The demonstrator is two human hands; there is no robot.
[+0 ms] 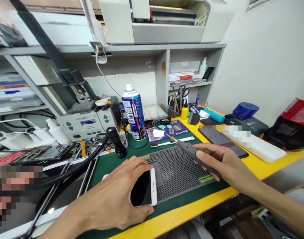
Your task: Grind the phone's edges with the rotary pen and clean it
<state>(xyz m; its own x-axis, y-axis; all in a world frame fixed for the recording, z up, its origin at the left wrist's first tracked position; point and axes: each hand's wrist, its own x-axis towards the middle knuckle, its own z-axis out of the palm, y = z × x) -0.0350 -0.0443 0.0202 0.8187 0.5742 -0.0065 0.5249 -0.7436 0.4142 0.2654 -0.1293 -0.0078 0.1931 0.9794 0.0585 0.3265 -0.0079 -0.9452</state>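
My left hand [117, 196] grips a white smartphone [154, 186] from above, fingers over the far edge and thumb at the near edge. The phone's screen is dark, and the palm hides its left part. It lies at the left side of a grey perforated mat [177, 172]. My right hand [216, 159] is closed around a grey pen-shaped tool [188, 151] with a brass-coloured collar and a thin tip. The tool points up and left above the mat, its tip near a white toothbrush [173, 142] and apart from the phone.
A blue spray can [135, 114] and a black flashlight [116, 142] stand behind the left hand. Several phones and tablets [64, 186] lie at left, crossed by a black hose [77, 171]. A dark phone [224, 141] and white box [256, 144] are at right, near the yellow table edge [273, 169].
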